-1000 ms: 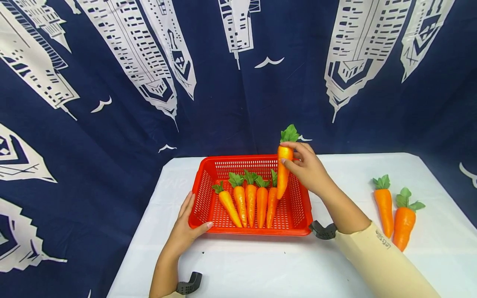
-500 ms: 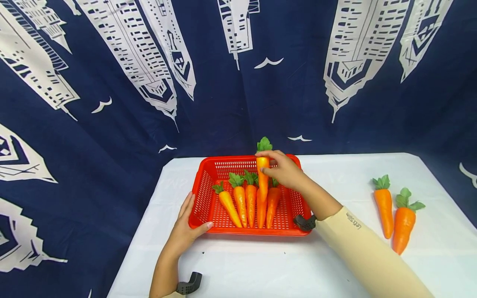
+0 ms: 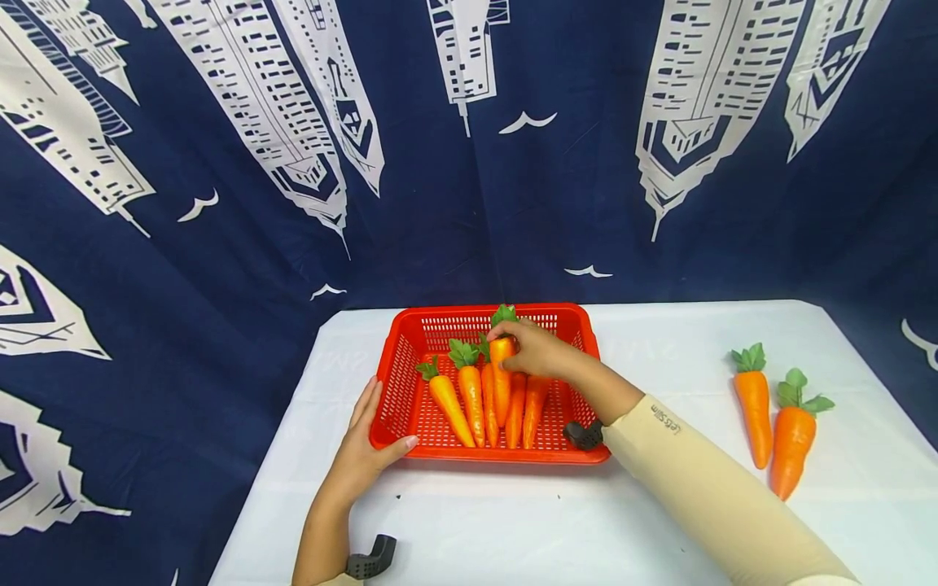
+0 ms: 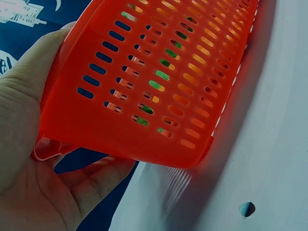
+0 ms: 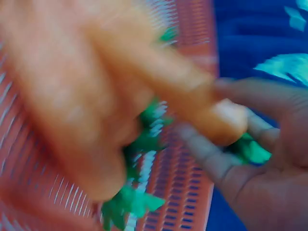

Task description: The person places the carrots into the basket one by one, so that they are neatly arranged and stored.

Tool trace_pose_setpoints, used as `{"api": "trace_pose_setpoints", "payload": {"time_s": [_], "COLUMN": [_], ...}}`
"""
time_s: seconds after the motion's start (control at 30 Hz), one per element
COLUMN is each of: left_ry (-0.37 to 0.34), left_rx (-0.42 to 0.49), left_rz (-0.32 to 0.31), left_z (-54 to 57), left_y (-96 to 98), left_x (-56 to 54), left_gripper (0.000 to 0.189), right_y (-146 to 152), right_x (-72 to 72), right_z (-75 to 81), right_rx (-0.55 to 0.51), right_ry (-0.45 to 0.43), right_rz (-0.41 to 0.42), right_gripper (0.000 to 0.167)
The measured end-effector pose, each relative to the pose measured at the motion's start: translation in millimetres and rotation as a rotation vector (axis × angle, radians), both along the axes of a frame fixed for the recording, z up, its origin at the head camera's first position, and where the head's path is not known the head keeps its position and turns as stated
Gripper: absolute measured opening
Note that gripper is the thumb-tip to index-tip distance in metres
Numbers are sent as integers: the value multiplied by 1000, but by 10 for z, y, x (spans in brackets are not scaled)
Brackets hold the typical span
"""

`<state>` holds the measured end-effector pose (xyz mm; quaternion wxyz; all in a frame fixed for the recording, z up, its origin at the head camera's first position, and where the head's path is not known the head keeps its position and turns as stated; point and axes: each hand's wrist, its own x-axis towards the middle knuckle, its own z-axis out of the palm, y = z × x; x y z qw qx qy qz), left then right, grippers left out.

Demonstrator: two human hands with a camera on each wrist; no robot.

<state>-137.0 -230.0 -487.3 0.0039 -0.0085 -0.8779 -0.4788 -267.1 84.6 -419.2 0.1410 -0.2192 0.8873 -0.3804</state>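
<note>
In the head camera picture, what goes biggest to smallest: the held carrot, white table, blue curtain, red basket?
1. Blue curtain
2. White table
3. Red basket
4. Held carrot, partly covered by the right hand

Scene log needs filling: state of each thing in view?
Red basket: upright on table, holding carrots
Held carrot: pinched near leafy end; contact beneath unclear
Five basket carrots: lying side by side
Two table carrots: lying right of basket
Right grip: pinching held carrot
Left grip: touching basket's near-left corner
</note>
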Motion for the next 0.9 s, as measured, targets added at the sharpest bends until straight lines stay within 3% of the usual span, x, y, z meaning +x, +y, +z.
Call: {"api": "trace_pose_setpoints", "payload": {"time_s": [0.3,0.9], "left_ry": [-3,-10], "left_rx": [5,1], "left_rz": [-1,11], "left_z": [-19,-3], "left_y": [10,1], "left_x": [-8,1], "left_gripper": [108,108], "right_y": [-30,64], "right_x": [-61,-122], "right_z": [-225,-330], "right_rx": [94,196], "right_ry": [-19,-54], "right_rz": [53,116], "right_gripper": [42,45]}}
